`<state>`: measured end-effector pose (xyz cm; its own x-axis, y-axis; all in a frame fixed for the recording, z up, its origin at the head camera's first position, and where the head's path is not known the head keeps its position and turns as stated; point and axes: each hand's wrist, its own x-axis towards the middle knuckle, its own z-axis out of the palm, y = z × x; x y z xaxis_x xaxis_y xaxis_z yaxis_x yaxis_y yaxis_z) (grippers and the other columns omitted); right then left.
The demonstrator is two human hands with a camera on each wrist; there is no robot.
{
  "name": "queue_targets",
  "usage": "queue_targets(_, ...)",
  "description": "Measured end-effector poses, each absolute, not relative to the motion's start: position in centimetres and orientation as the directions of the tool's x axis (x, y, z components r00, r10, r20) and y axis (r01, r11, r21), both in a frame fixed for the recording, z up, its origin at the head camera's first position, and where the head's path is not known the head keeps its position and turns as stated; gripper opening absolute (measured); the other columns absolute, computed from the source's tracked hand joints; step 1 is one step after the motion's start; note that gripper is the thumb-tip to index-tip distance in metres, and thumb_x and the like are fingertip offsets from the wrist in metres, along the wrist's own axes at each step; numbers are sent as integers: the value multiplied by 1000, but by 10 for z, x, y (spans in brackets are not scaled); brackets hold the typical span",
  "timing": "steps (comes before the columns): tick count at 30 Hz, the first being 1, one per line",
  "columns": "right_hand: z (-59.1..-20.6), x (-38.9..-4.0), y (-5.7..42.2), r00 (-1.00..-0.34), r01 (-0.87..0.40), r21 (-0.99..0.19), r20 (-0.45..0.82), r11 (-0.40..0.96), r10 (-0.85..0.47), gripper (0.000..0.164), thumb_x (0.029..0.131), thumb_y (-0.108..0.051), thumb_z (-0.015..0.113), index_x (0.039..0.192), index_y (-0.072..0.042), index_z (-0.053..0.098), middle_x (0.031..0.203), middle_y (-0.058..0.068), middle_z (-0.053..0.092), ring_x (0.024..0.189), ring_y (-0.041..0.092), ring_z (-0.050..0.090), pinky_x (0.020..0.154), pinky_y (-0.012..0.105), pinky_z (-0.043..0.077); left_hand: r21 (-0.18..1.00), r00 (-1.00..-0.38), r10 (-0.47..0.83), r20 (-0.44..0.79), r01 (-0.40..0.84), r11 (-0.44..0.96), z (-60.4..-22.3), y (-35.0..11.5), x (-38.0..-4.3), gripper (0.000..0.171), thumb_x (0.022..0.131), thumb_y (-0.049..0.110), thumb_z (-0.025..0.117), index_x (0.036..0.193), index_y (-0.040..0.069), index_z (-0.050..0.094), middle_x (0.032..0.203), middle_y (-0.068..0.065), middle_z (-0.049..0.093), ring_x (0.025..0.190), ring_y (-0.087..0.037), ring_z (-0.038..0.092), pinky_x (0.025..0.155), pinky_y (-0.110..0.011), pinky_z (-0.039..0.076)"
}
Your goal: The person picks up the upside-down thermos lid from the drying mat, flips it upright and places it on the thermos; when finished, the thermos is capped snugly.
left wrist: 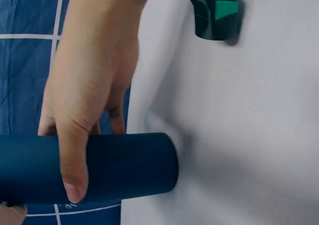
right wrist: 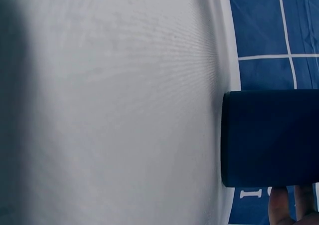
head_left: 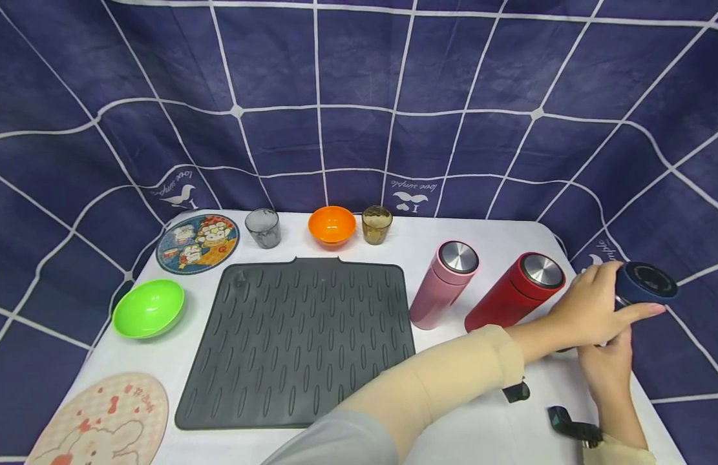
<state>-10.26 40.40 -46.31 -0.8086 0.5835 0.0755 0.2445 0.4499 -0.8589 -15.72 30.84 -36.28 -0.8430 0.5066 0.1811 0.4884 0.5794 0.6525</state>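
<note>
A dark blue thermos bottle (left wrist: pixel 132 165) stands near the table's right edge. Its round lid (head_left: pixel 649 281) has a dark disc on top, and a bit of silver shows just below it. My left hand (head_left: pixel 588 310) grips the bottle at the lid, thumb across the near side. Lower down, my right hand (head_left: pixel 610 361) holds the bottle's body, its thumb (left wrist: pixel 74 172) lying across it in the left wrist view. In the right wrist view, fingertips (right wrist: pixel 280 205) touch the body near its base. The left forearm hides part of the table in the head view.
Left of the hands stand a red thermos (head_left: pixel 510 294) and a pink thermos (head_left: pixel 443 287). A dark grey mat (head_left: pixel 300 342) lies mid-table. Two glasses, an orange bowl (head_left: pixel 332 226), a green bowl (head_left: pixel 149 309) and two round placemats are also there. A grid-patterned cloth hangs behind.
</note>
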Motion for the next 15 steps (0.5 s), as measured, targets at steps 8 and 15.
queue_targets(8, -464, -102, 403, -802, 276, -845, 60, 457, 594, 65, 86, -18, 65, 140, -32, 31, 124, -15, 46, 116, 1, 41, 85, 12, 37, 672, -877, 447, 175, 438, 597, -361, 305, -157, 71, 75, 68, 62, 135, 37, 36, 120, 30, 42, 106, 15, 45, 83, -5, 38)
queue_targets(15, -466, -102, 404, -814, 210, -848, 123, 486, 567, 68, 87, -15, 62, 142, -36, 30, 140, -11, 42, 132, 1, 32, 109, 23, 24, 615, -895, 398, 202, 432, 660, -354, 310, -154, 70, 68, 76, 63, 121, 36, 39, 103, 25, 49, 82, 11, 49, 62, -7, 35)
